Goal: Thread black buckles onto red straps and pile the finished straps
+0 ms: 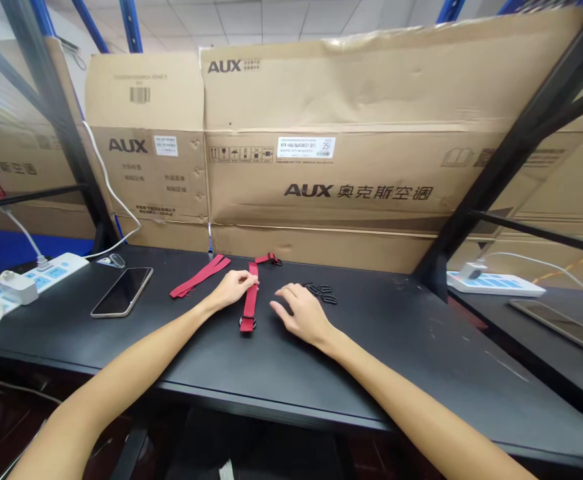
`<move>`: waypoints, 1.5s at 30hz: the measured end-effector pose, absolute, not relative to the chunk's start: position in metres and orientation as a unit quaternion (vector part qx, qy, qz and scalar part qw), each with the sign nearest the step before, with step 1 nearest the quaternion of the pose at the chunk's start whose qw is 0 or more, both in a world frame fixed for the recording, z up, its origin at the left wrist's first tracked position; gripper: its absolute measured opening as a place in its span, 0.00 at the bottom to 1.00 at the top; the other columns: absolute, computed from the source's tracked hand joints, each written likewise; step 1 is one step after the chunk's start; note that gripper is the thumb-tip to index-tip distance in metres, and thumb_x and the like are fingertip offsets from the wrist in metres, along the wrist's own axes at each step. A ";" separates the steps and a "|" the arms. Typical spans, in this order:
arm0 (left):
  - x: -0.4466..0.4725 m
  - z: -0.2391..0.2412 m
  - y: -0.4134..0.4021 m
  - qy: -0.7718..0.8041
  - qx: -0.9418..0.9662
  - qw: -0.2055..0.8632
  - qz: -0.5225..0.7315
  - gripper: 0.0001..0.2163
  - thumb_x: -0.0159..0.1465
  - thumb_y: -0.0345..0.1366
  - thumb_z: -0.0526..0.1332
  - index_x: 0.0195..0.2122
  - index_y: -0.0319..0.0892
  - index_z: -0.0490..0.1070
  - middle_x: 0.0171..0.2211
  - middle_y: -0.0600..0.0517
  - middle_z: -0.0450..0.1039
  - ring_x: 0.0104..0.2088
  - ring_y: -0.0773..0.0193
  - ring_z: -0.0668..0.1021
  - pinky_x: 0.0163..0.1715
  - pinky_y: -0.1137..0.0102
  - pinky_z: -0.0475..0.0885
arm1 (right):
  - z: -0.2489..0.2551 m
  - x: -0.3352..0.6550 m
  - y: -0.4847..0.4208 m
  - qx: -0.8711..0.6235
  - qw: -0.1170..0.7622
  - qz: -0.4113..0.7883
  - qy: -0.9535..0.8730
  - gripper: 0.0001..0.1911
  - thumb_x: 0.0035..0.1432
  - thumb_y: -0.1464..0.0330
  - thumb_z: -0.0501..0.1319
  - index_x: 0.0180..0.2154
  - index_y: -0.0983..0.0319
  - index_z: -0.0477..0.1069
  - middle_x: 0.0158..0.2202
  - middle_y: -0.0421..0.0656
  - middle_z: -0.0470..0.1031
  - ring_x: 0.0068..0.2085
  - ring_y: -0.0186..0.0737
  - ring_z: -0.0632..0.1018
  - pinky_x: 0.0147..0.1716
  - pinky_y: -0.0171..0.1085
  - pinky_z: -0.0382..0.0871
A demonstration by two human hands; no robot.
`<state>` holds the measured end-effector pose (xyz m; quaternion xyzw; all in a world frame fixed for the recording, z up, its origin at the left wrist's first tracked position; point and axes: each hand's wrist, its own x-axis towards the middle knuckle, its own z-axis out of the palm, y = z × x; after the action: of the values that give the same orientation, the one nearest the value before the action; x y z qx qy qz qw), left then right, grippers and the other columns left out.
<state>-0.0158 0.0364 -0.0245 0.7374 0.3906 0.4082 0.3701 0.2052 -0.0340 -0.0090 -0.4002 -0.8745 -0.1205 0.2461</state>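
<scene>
My left hand (234,287) pinches a red webbing strap (249,304) near its upper part. The strap runs lengthwise on the black table, with a dark buckle (247,322) at its near end. To the right of it, my right hand (301,312) hovers low or rests on the tabletop, fingers bent and apart, with nothing visible in them. Just beyond its fingers lie several black buckles (325,292), partly hidden by the hand. Another red strap piece with a black buckle (271,259) is at the back. Loose red straps (200,276) lie left of my left hand.
A phone (122,292) lies on the left of the black table (371,347). Beside it is a white power strip (64,268) with plugs and cables. Cardboard panels (321,167) stand along the back edge. A second power strip (496,283) sits beyond the right-hand frame post.
</scene>
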 end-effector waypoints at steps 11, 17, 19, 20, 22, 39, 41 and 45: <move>-0.009 -0.021 0.020 0.374 0.668 0.485 0.423 0.28 0.57 0.34 0.64 0.56 0.40 0.54 0.33 0.50 0.74 0.31 0.62 0.80 0.35 0.66 0.74 | -0.025 0.233 -0.001 -0.628 0.094 -0.186 -0.750 0.11 0.59 0.71 0.52 0.39 0.67 0.72 0.40 0.54 0.73 0.43 0.51 0.70 0.41 0.45 0.57; -0.008 -0.018 0.019 0.390 0.712 0.435 0.389 0.16 0.58 0.39 0.62 0.45 0.37 0.67 0.28 0.51 0.75 0.26 0.65 0.77 0.30 0.70 0.71 | -0.027 0.228 0.000 -0.510 0.162 -0.142 -0.833 0.12 0.63 0.69 0.50 0.40 0.63 0.71 0.40 0.50 0.73 0.43 0.46 0.70 0.40 0.41 0.60; -0.007 -0.019 0.020 0.382 0.719 0.432 0.388 0.13 0.59 0.41 0.61 0.39 0.36 0.69 0.26 0.51 0.74 0.26 0.66 0.76 0.30 0.71 0.71 | -0.027 0.225 -0.002 -0.469 0.198 -0.137 -0.850 0.12 0.64 0.69 0.49 0.39 0.63 0.71 0.39 0.51 0.74 0.43 0.46 0.71 0.40 0.41 0.61; -0.006 -0.019 0.020 0.370 0.718 0.444 0.388 0.13 0.59 0.42 0.60 0.37 0.36 0.68 0.27 0.50 0.75 0.27 0.66 0.76 0.30 0.71 0.71 | -0.028 0.223 -0.003 -0.455 0.220 -0.129 -0.853 0.12 0.64 0.70 0.48 0.39 0.64 0.70 0.38 0.51 0.74 0.42 0.46 0.71 0.41 0.41 0.62; -0.004 -0.020 0.019 0.344 0.714 0.472 0.386 0.13 0.60 0.43 0.59 0.36 0.36 0.67 0.28 0.48 0.75 0.28 0.65 0.77 0.31 0.70 0.71 | -0.028 0.220 -0.005 -0.446 0.268 -0.090 -0.849 0.12 0.65 0.70 0.47 0.41 0.65 0.68 0.38 0.50 0.74 0.39 0.43 0.73 0.40 0.39 0.64; 0.002 -0.017 0.005 0.369 0.854 0.278 0.241 0.10 0.53 0.35 0.63 0.36 0.40 0.70 0.33 0.52 0.72 0.33 0.64 0.73 0.34 0.70 0.67 | -0.026 0.217 -0.009 -0.422 0.336 0.072 -0.839 0.08 0.62 0.66 0.52 0.36 0.61 0.68 0.34 0.44 0.76 0.32 0.37 0.76 0.33 0.34 0.67; 0.000 -0.017 0.008 0.363 0.839 0.313 0.258 0.10 0.53 0.34 0.62 0.36 0.39 0.69 0.33 0.52 0.73 0.32 0.65 0.74 0.33 0.71 0.67 | -0.025 0.217 -0.010 -0.423 0.343 0.080 -0.835 0.09 0.61 0.66 0.53 0.35 0.61 0.70 0.33 0.44 0.76 0.31 0.37 0.76 0.32 0.34 0.67; -0.001 -0.016 0.008 0.323 0.800 0.415 0.288 0.11 0.57 0.37 0.59 0.40 0.39 0.68 0.35 0.50 0.74 0.35 0.65 0.75 0.36 0.71 0.68 | -0.023 0.215 -0.012 -0.416 0.347 0.119 -0.832 0.10 0.60 0.65 0.55 0.37 0.60 0.72 0.33 0.43 0.77 0.30 0.37 0.76 0.32 0.35 0.68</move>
<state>-0.0006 0.0078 -0.0164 0.8005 0.3234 0.2878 0.4146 0.2154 -0.0123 -0.0227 -0.4156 -0.8323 0.1190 0.3471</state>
